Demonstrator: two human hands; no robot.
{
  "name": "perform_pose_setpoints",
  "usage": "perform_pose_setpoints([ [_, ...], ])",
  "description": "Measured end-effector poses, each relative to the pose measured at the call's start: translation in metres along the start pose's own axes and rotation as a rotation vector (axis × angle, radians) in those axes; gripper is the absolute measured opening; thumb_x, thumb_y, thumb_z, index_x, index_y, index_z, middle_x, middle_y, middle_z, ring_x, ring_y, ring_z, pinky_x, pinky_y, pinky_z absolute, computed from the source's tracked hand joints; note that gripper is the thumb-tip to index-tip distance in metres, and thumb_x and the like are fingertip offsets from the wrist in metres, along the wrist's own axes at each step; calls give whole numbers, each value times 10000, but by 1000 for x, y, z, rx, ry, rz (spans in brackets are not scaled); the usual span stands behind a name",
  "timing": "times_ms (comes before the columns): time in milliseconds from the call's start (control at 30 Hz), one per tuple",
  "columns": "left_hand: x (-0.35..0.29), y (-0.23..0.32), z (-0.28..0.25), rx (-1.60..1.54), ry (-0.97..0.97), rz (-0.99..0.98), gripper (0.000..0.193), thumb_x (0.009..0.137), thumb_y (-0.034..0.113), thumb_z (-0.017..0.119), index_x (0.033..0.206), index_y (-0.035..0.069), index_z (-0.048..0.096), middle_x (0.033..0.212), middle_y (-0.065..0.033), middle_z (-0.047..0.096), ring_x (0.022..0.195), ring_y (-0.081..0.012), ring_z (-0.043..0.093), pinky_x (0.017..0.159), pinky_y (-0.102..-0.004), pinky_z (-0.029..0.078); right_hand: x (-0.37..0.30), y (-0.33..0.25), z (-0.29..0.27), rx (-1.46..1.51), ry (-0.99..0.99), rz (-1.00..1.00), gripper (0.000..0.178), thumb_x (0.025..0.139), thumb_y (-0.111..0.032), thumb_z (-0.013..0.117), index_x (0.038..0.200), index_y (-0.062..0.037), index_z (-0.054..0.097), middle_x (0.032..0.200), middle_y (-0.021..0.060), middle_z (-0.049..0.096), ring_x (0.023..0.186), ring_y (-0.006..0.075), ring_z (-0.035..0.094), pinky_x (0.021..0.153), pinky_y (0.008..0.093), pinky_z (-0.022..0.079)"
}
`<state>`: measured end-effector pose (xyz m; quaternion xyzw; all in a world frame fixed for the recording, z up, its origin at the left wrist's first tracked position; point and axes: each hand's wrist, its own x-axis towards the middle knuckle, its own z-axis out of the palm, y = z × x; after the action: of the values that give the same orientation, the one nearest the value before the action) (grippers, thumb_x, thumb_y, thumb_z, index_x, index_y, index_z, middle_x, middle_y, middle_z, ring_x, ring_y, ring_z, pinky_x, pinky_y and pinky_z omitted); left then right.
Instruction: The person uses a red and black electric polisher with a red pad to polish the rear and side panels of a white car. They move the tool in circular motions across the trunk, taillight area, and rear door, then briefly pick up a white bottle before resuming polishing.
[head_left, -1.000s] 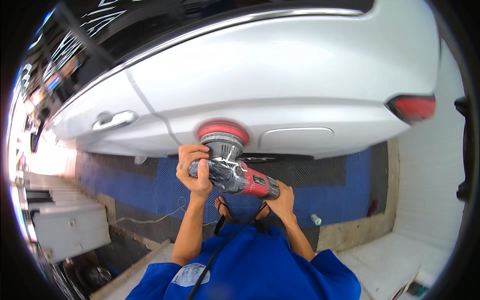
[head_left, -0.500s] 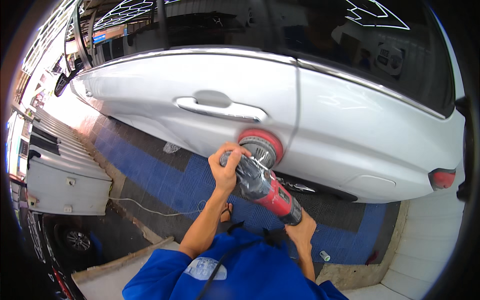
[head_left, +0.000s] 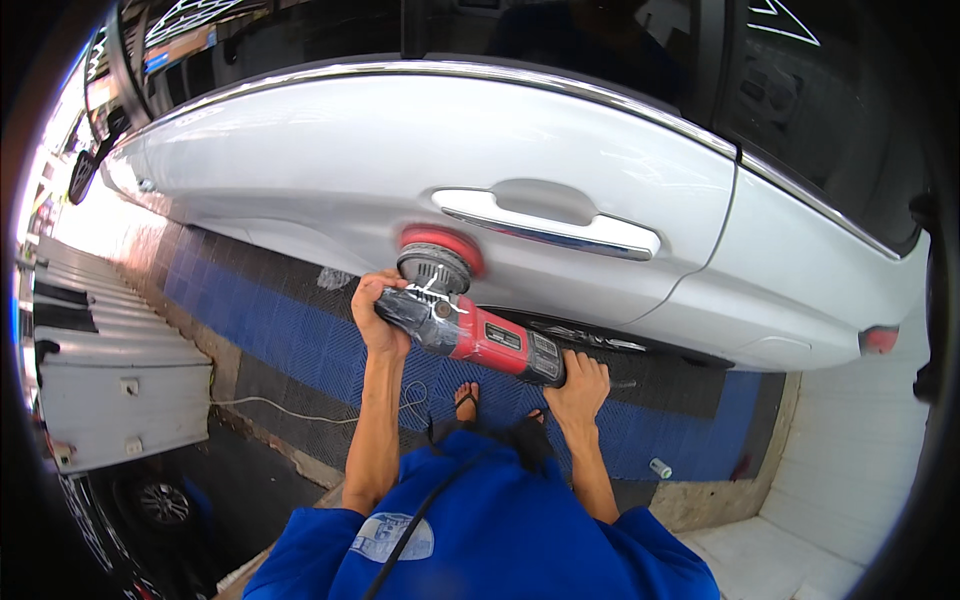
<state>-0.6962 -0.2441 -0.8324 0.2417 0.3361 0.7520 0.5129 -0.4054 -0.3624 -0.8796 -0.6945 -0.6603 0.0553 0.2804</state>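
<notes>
A red and black car polisher point(head_left: 490, 338) is held crosswise in front of me. My left hand point(head_left: 382, 312) wraps round its front grip near the head, and my right hand point(head_left: 580, 386) grips the black rear end. The round red pad point(head_left: 440, 243) rests against the white door panel point(head_left: 330, 160), below and left of the chrome-trimmed door handle point(head_left: 545, 224). The pad's edge looks blurred. Grey-white smears mark the polisher's head.
Blue and grey floor tiles point(head_left: 290, 320) lie under the car. A thin pale cable point(head_left: 290, 404) runs over them, and a small can point(head_left: 660, 468) lies at the right. A corrugated panel point(head_left: 120, 380) stands left, a white wall point(head_left: 840, 440) right.
The polisher and both hands have moved left along the door, from under the handle's right end to left of it. The tool has turned more level. My view has shifted too.
</notes>
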Motion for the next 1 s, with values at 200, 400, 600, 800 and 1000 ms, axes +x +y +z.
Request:
perform_pose_setpoints([
  [200, 1, 10, 9, 201, -172, 15, 249, 902, 265, 651, 855, 21, 639, 895, -131, 650, 950, -238, 581, 948, -387, 464, -19, -6, 17, 27, 1, 102, 365, 603, -115, 746, 959, -58, 689, 814, 108, 612, 815, 347, 606, 755, 447, 429],
  [400, -51, -27, 87, 533, -443, 164, 114, 849, 115, 777, 835, 4, 756, 837, -83, 732, 857, -202, 639, 843, -362, 511, -72, 40, 36, 274, 126, 359, 448, 693, -76, 792, 1128, 6, 724, 1005, 197, 743, 959, 367, 715, 898, 459, 523],
  [600, -104, -66, 194, 657, -706, 332, 66, 813, 61, 808, 849, 42, 757, 821, -95, 736, 807, -250, 666, 789, -379, 528, -102, 71, 19, 649, 4, 679, 419, 840, -155, 880, 1159, 57, 709, 1061, 171, 781, 988, 209, 726, 900, 371, 548],
  [800, -136, -84, 279, 604, -973, 421, 131, 844, 149, 820, 896, 51, 750, 886, -88, 748, 893, -292, 720, 823, -413, 550, -75, 84, -9, 843, 222, 549, 450, 851, -210, 909, 1134, 57, 683, 1044, 115, 749, 926, 183, 673, 861, 344, 527],
  [1000, -112, -52, 331, 432, -1020, 674, 237, 871, 198, 811, 1041, 53, 731, 1030, -116, 715, 940, -304, 709, 834, -411, 550, -48, 54, -49, 900, 236, 721, 449, 832, -175, 919, 1129, 41, 659, 1046, 107, 721, 925, 177, 657, 863, 344, 522],
])
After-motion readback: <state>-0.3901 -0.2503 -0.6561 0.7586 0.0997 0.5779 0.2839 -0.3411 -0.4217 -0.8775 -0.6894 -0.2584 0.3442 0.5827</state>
